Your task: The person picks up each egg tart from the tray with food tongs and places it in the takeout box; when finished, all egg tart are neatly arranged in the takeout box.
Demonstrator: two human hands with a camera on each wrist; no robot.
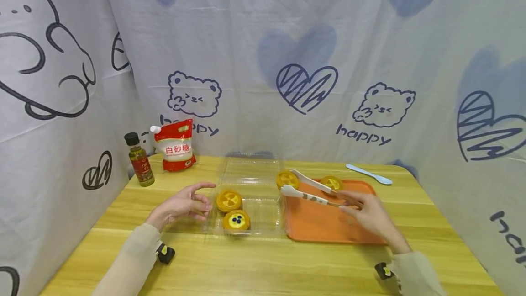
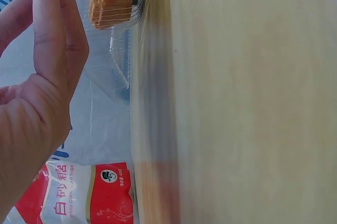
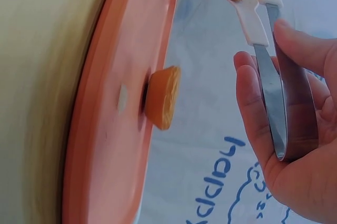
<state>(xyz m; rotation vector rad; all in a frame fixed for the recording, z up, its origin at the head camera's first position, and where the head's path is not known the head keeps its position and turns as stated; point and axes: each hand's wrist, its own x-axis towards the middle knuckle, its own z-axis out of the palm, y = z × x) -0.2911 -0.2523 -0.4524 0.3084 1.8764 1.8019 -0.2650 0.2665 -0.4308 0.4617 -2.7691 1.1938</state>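
Observation:
My right hand [image 1: 371,214] grips metal tongs [image 3: 274,92] with white tips, above the orange tray [image 1: 320,227]. A golden tart [image 1: 287,180] sits at the tong tips, over the gap between tray and container; it appears lifted in the right wrist view. On the tray's far part stands another tart [image 1: 331,182]. My left hand [image 1: 185,205] hovers at the left side of a clear plastic container [image 1: 265,216], fingers loosely extended; whether they touch it I cannot tell. Inside the container are a plain-topped tart [image 1: 228,200] and a tart with dark berries [image 1: 237,220]. The container's lid [image 1: 250,170] is raised behind.
A red and white sugar bag [image 1: 178,145] and an oil bottle with a black cap [image 1: 141,161] stand at the back left. A pale blue spoon [image 1: 370,174] lies behind the tray. Printed curtains [image 1: 246,81] enclose the wooden table [image 1: 263,268].

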